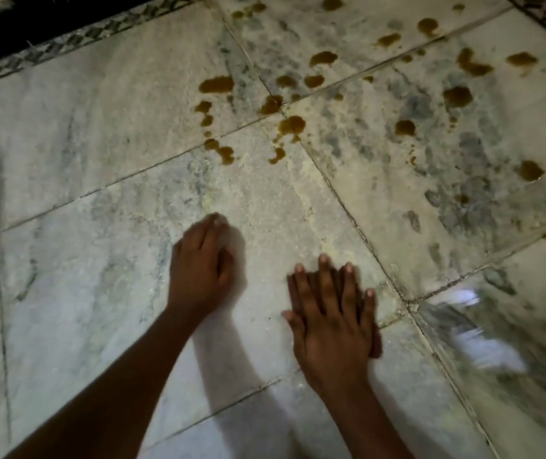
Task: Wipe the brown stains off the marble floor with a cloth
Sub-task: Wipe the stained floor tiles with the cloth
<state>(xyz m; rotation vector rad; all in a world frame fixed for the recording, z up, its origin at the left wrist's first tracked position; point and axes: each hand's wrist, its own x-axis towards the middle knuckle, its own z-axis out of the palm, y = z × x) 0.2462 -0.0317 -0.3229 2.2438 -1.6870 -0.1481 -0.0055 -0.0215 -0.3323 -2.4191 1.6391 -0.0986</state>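
Dark band [16,31]: upper left corner, edged by a patterned border strip [76,41]; well apart from the work.
Marble floor [66,160]: pale veined tiles with dark grout lines; hard, smooth, probably slick wherever wet.
Left hand [198,270]: low over the near tile, left of the right hand; fingers [213,223] curled together and pointing away; nothing visibly held; contact with the floor not clear.
Brown stains [217,84]: many blots and drips scattered over the far tiles, from upper middle to the right edge, some sitting in the grout; glossy, so probably still liquid and likely to smear rather than lift at once. Both hands well short of them.
Right hand [331,313]: palm down on the near tile; fingers [326,276] stretched flat and slightly spread, clamped on nothing.
Cloth [375,346]: only a dark sliver at the hand's right edge, possibly a folded cloth pinned under the palm, possibly just shadow; cannot tell. If cloth: light, soft, limp, prone to bunching; best held flat under a spread palm, or pinched at a folded edge to carry forward.
Blurred streak [473,329]: pale smear at lower right, too blurred to identify.
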